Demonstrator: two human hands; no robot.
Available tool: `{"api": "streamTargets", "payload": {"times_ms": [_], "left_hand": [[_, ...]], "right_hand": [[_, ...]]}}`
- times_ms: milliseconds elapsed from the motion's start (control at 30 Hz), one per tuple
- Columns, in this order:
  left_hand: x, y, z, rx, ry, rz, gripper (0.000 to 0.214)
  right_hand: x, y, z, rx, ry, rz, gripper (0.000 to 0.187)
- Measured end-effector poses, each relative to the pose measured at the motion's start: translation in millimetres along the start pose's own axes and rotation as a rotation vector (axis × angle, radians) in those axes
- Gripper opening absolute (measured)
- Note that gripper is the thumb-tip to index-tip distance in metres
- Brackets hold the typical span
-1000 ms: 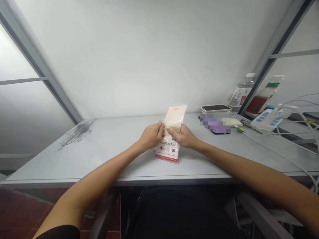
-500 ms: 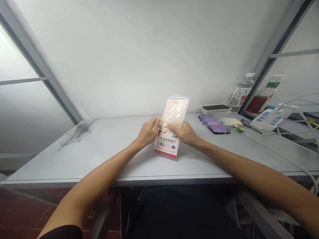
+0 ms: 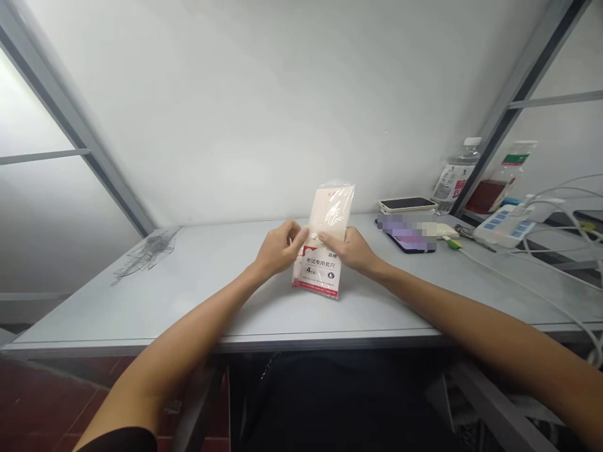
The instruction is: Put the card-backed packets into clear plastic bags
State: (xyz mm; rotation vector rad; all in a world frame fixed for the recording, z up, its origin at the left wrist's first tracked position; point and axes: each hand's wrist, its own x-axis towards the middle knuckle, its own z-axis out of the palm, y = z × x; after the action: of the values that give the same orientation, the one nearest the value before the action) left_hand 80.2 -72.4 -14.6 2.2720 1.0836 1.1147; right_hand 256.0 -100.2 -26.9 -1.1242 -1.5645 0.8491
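A clear plastic pouch (image 3: 323,271) holding a ruler set stands tilted above the desk, its printed white front with a red lower band facing me. A pale panel fills its upper half, and a small white snap button sits about mid-height. My right hand (image 3: 355,251) is closed on the pouch's right side, thumb across the front near the button. At the left edge, my left hand (image 3: 280,248) has curled fingers and its thumb tip against the pouch beside the button. Fingers behind the pouch are hidden.
The grey desk (image 3: 211,301) meets a white wall. To the right are a phone (image 3: 407,204) on a box, a purple-screened phone (image 3: 407,235), a white power strip (image 3: 506,225) with cables, and two bottles. Crumpled clear plastic (image 3: 146,254) lies at the left.
The pouch's lower front has swung slightly right, and another red-edged layer now shows at its lower left. My left fingers have shifted and curled up more; my right hand keeps its hold.
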Motion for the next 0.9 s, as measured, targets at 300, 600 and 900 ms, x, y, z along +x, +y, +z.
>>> {"api": "streamTargets", "payload": {"times_ms": [300,600,900], "left_hand": [[0,-6,4.8,-0.034,-0.011,-0.020,0.021],[3,-7,3.3,-0.020,0.039,-0.105,0.023],[3,-13,3.7,-0.015,0.059,-0.107,0.022]], "right_hand": [[0,-1,-1,-0.020,0.020,-0.004,0.035],[1,-2,-3,0.014,0.052,-0.012,0.034],[1,-2,-3,-0.011,0.052,-0.024,0.034]]}}
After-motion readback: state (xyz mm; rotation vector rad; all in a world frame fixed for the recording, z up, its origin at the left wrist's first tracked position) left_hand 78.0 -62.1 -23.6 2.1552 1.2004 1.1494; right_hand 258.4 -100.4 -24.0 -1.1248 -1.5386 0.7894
